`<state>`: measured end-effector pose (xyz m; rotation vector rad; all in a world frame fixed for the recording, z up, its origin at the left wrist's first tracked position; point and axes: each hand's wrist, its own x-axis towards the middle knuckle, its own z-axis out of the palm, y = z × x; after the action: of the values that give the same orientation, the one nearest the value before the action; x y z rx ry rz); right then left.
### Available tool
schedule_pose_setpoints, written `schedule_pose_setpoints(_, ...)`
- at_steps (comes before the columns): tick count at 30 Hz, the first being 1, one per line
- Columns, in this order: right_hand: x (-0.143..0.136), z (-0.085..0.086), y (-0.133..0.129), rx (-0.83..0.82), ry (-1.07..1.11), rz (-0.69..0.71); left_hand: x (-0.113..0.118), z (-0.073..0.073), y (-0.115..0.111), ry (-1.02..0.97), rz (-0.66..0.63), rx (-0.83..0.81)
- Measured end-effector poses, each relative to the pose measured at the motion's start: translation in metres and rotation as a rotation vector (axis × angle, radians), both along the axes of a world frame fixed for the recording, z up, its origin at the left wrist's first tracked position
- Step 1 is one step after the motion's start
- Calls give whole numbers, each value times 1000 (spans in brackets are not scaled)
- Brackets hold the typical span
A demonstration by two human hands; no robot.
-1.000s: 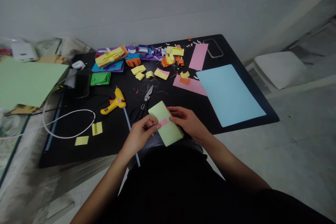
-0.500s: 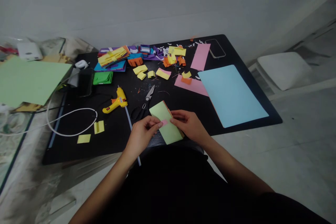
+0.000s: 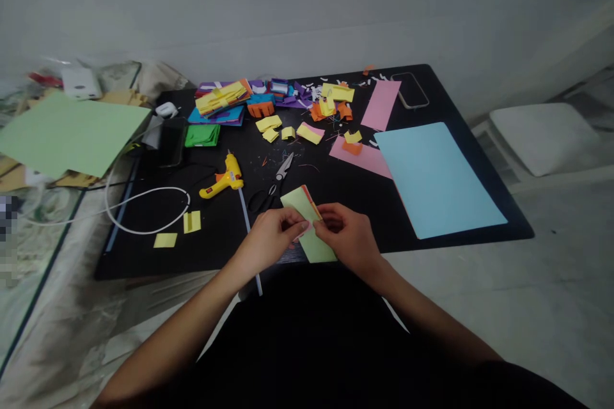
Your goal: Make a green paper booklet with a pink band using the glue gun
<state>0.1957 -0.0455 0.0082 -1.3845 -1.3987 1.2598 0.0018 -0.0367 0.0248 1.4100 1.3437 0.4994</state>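
Note:
A folded light green paper piece (image 3: 317, 248) with orange edges lies between my hands at the table's front edge. My left hand (image 3: 278, 233) pinches a small pink paper strip (image 3: 302, 234) against its left side. Closed around the right edge of the green piece is my right hand (image 3: 349, 236), its thumb near the pink strip. Black-handled scissors (image 3: 273, 188) lie just beyond my left hand. A yellow glue gun (image 3: 228, 177) with a long glue stick (image 3: 244, 208) rests to the left.
The black table (image 3: 211, 255) holds a large light blue sheet (image 3: 436, 179) at right, pink strips (image 3: 381, 105), a phone (image 3: 412, 91), coloured paper bundles (image 3: 223, 99) and scraps at the back. A white cable (image 3: 144, 192) loops at left. A white stool (image 3: 542, 134) stands at right.
The view has shifted, so table items appear farther right. My fingers have drawn closer together over the pink strip, and the green piece is more covered by my hands.

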Motion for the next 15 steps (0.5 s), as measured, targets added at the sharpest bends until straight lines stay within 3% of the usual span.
schedule_pose_setpoints(7, -3, 4, -2, 10, 29, -21, -3, 17, 8, 30, -82, 74)
schedule_pose_setpoints(11, 1, 1, 2, -39, 64, -32, -7, 25, 11, -92, -106, -68)
schedule_pose_setpoints(15, 12, -1, 9, -133, 115, -11, -8, 23, 2, -292, -85, -219)
